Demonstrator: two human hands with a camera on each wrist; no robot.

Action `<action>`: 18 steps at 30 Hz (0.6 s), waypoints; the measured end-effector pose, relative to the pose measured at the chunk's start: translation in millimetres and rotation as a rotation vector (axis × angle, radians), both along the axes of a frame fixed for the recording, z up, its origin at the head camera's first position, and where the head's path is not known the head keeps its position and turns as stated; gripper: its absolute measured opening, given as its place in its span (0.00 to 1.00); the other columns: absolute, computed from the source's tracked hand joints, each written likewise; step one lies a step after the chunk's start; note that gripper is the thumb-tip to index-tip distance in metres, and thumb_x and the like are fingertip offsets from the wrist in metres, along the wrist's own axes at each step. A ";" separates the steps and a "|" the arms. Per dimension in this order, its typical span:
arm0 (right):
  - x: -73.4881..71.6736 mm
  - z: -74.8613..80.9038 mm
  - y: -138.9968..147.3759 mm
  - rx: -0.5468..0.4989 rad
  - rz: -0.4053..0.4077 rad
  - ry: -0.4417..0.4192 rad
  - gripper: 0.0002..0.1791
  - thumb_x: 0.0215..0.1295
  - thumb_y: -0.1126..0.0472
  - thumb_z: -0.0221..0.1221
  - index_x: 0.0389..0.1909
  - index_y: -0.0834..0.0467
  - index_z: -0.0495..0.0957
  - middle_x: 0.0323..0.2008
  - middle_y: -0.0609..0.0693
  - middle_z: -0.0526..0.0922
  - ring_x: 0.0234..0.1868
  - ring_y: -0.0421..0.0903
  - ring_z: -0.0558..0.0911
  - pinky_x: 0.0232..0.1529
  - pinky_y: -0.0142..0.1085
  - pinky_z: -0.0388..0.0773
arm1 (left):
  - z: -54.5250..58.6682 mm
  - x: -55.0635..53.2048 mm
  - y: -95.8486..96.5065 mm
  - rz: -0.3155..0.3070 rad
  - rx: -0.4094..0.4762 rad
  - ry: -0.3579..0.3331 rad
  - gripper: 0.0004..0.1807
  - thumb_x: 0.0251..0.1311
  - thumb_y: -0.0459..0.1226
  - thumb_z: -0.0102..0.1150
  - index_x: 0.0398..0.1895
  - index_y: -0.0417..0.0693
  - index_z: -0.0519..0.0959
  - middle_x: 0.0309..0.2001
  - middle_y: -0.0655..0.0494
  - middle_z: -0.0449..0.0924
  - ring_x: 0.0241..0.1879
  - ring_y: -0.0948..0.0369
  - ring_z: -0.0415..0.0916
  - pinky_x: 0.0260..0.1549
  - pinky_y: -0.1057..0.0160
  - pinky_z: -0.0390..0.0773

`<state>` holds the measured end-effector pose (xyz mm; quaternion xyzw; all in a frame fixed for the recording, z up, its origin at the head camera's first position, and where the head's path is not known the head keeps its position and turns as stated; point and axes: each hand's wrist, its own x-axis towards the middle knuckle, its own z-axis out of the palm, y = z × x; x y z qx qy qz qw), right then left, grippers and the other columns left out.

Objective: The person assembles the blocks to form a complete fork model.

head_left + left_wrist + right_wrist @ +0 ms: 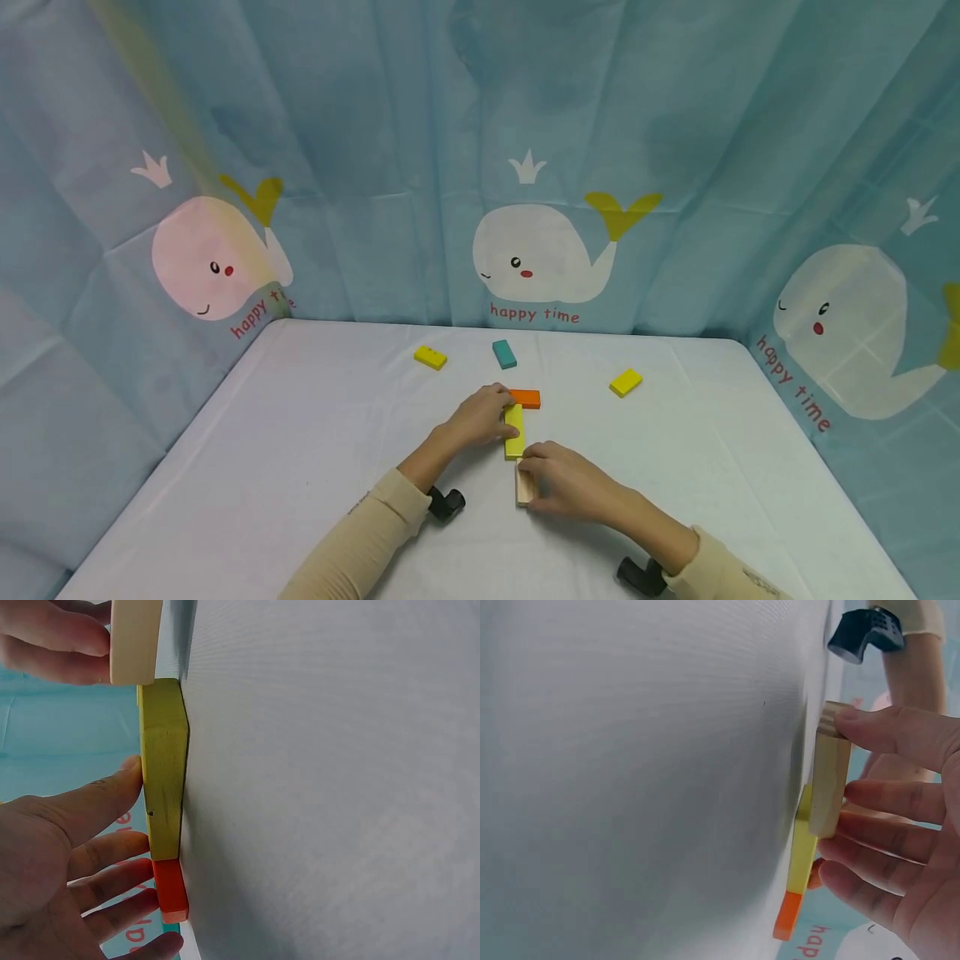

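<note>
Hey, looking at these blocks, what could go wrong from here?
The wooden block looks raised off the table in the right hand, close to the near end of the long yellow block; lowering it could knock that one askew.

The left hand has its thumb on the long yellow block, so a nudge might part it from the orange block.

The wooden block seems held only by fingertips and could slip.

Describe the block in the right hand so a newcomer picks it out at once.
On the white tabletop, find the right hand, the lower of the two in the head view. A rectangular wooden block sits between its thumb and fingers. Its bare, pale wood sets it apart from the yellow block just beyond it and the orange block farther on.
</note>
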<state>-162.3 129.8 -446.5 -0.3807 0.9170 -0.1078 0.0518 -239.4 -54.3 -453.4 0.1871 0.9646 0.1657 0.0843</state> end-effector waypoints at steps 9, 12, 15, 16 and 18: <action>-3.1 -1.2 -6.7 0.014 0.025 0.017 0.27 0.51 0.49 0.72 0.50 0.57 0.82 0.51 0.48 0.81 0.53 0.45 0.79 0.55 0.36 0.79 | 2.3 1.6 -0.5 -0.015 0.009 0.014 0.28 0.56 0.47 0.69 0.58 0.45 0.78 0.57 0.51 0.76 0.55 0.57 0.74 0.60 0.59 0.75; -3.5 -1.0 -8.5 0.024 0.025 0.018 0.27 0.50 0.49 0.73 0.50 0.57 0.82 0.51 0.48 0.81 0.53 0.45 0.79 0.56 0.36 0.79 | 1.5 1.0 -0.4 -0.010 0.014 0.003 0.29 0.56 0.48 0.69 0.59 0.45 0.78 0.58 0.51 0.76 0.56 0.57 0.73 0.61 0.59 0.75; -3.7 -0.6 -10.1 0.030 0.021 0.008 0.28 0.50 0.48 0.73 0.51 0.57 0.82 0.51 0.48 0.81 0.54 0.45 0.79 0.56 0.36 0.79 | -0.3 -0.4 -0.3 -0.004 0.013 -0.003 0.29 0.55 0.48 0.69 0.59 0.46 0.78 0.59 0.52 0.76 0.57 0.57 0.73 0.61 0.59 0.74; -3.8 -0.4 -10.6 0.033 0.020 0.006 0.28 0.50 0.48 0.73 0.51 0.57 0.82 0.52 0.48 0.81 0.54 0.45 0.79 0.56 0.36 0.79 | -0.9 -0.8 -0.3 -0.003 0.012 -0.004 0.29 0.55 0.48 0.69 0.59 0.47 0.78 0.59 0.52 0.76 0.57 0.57 0.73 0.61 0.59 0.75; -3.9 0.0 -11.4 0.038 0.020 0.002 0.28 0.51 0.49 0.73 0.52 0.57 0.82 0.52 0.48 0.81 0.54 0.45 0.79 0.55 0.36 0.79 | -1.6 -1.3 -0.4 -0.004 0.012 -0.004 0.30 0.54 0.49 0.70 0.59 0.47 0.78 0.59 0.53 0.76 0.56 0.58 0.73 0.60 0.59 0.75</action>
